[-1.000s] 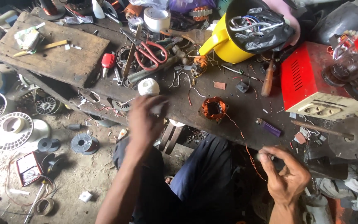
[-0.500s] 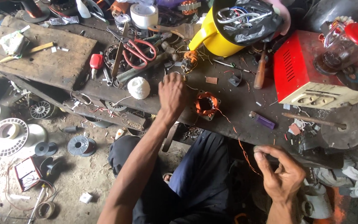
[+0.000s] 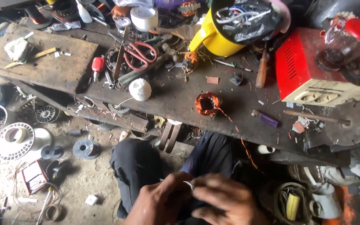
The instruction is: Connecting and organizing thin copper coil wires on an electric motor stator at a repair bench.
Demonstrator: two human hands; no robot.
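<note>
A: At the bottom centre of the frame the left hand (image 3: 159,205) and the right hand (image 3: 226,204) meet over the lap, fingertips pinched narrow on a small pale strip (image 3: 188,185) between them. I can't tell what the strip is made of.

B: It's tiny and the grip is only fingertips. A slip could drop it onto the cluttered dirt floor (image 3: 84,183), where it would be hard to find.

A: Just above, a thin copper wire (image 3: 246,150) trails from the lower right of centre up to the copper-wound coil (image 3: 207,103) on the workbench (image 3: 176,100).

B: If an elbow or knee snags that wire, I think it could drag the coil off the bench edge.

A: Further up, the red-handled scissors (image 3: 140,53) lie open among loose tools.

B: A blind reach there risks a cut.
</note>
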